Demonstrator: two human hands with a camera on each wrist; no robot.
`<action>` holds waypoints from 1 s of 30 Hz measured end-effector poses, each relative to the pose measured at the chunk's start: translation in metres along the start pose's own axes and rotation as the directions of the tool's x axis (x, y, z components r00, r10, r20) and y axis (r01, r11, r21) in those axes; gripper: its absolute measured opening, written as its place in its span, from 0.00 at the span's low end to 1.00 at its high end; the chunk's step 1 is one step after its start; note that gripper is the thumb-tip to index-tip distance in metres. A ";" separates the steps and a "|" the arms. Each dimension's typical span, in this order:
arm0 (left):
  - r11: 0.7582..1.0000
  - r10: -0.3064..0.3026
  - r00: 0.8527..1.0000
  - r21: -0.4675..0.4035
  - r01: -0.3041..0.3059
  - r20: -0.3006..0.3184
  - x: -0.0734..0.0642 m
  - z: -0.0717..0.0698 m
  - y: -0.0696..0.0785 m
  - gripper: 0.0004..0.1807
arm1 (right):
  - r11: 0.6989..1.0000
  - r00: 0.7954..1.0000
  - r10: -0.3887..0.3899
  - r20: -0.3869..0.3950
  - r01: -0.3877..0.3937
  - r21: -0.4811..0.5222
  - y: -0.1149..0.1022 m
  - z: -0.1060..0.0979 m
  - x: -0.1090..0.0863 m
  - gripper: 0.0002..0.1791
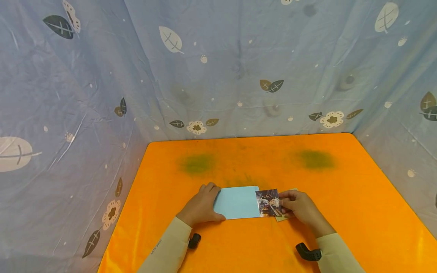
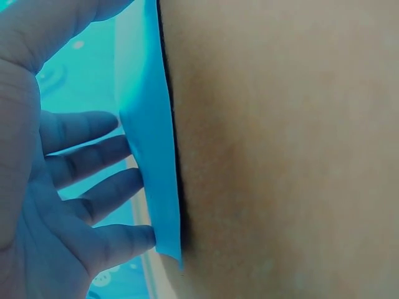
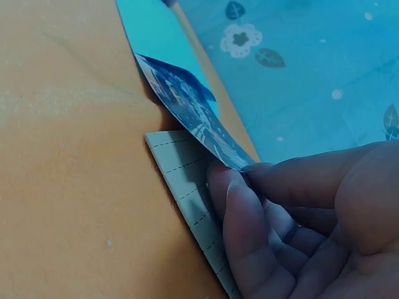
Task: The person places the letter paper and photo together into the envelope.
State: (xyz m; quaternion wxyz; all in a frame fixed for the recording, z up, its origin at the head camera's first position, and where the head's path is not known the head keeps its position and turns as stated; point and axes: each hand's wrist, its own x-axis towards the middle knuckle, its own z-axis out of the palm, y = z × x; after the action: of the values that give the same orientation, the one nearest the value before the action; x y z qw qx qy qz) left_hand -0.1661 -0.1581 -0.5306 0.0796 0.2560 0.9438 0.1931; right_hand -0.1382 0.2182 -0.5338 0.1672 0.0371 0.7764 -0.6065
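A light blue envelope (image 1: 237, 203) lies flat on the orange table. My left hand (image 1: 202, 204) holds its left end, the thumb at the near corner and the fingers along the far side. In the left wrist view the fingertips meet the edge of the envelope (image 2: 153, 156). At the right end, a dark glossy picture card (image 1: 268, 203) sticks out of the opening, its left part hidden inside. My right hand (image 1: 302, 206) pinches the card's right edge between thumb and fingers. Beneath that hand is a pale pad with dashed lines (image 3: 181, 165), partly covered by card and fingers.
The orange table (image 1: 246, 159) has two dark greenish smudges toward the back. A grey-blue curtain (image 1: 222, 76) with leaf and flower prints surrounds it on three sides. Black straps (image 1: 308, 253) sit at both wrists.
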 end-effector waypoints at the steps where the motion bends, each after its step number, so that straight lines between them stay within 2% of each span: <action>1: 1.000 0.000 1.000 -0.001 0.000 0.001 0.000 0.000 0.000 0.52 | 1.000 1.000 -0.001 0.002 0.001 -0.004 0.001 0.000 0.000 0.20; 7: 1.000 -0.005 1.000 -0.003 0.005 0.002 0.000 0.000 0.001 0.51 | 1.000 1.000 -0.002 0.010 0.002 0.012 -0.001 0.001 -0.001 0.19; 17: 1.000 -0.006 1.000 -0.001 0.006 0.007 0.000 0.001 0.000 0.52 | 1.000 1.000 -0.007 0.022 0.007 -0.015 -0.004 0.006 0.001 0.19; 25: 1.000 -0.007 1.000 -0.001 0.007 0.007 0.000 0.000 0.002 0.52 | 0.999 0.997 -0.031 0.069 0.028 0.041 -0.004 0.011 0.003 0.20; 30: 1.000 -0.001 1.000 0.004 0.001 -0.006 -0.001 0.000 0.002 0.52 | 0.998 0.996 -0.047 0.077 0.044 0.039 -0.005 0.015 0.004 0.19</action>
State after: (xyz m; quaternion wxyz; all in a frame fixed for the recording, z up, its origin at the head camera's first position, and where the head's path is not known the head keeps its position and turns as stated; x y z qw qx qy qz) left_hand -0.1643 -0.1571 -0.5296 0.0765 0.2553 0.9446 0.1917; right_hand -0.1401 0.2023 -0.5334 0.1825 -0.0013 0.7587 -0.6253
